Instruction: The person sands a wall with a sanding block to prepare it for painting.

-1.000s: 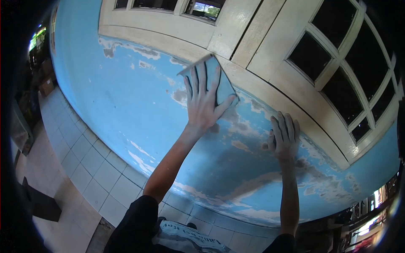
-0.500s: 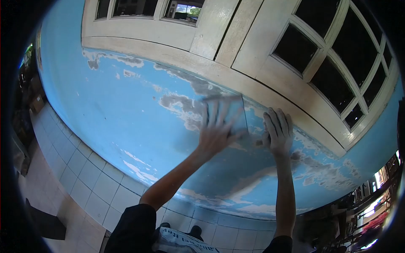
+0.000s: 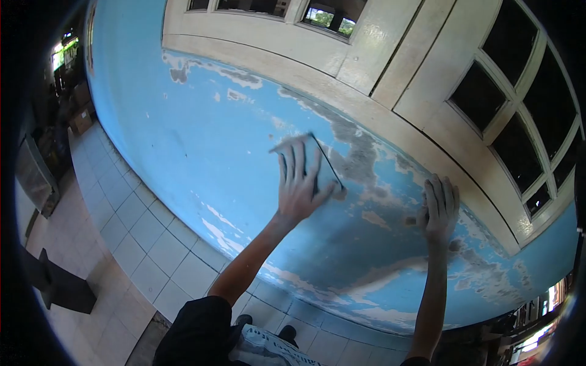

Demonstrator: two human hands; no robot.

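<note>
Below window [image 3: 427, 79]: sheet [image 3: 324, 169] against wall [image 3: 213, 140], directly under left fingers [image 3: 299, 160], splayed flat, not curled round it; long axis indiscernible. Nearer window: right fingers [image 3: 439, 198], slightly parted, apart from sheet, nothing visibly gripped.

Seen from the left hand [image 3: 300, 194], spread over a thin sheet [image 3: 324, 168], the blue wall [image 3: 207, 140] offers a broad open path toward nine and ten o'clock, down to the tiled floor [image 3: 168, 262] at eight. The pale window frame [image 3: 342, 90] borders that room from eleven to two o'clock, while the right hand [image 3: 441, 210], at three, obstructs a sideways pass along the wall.
</note>
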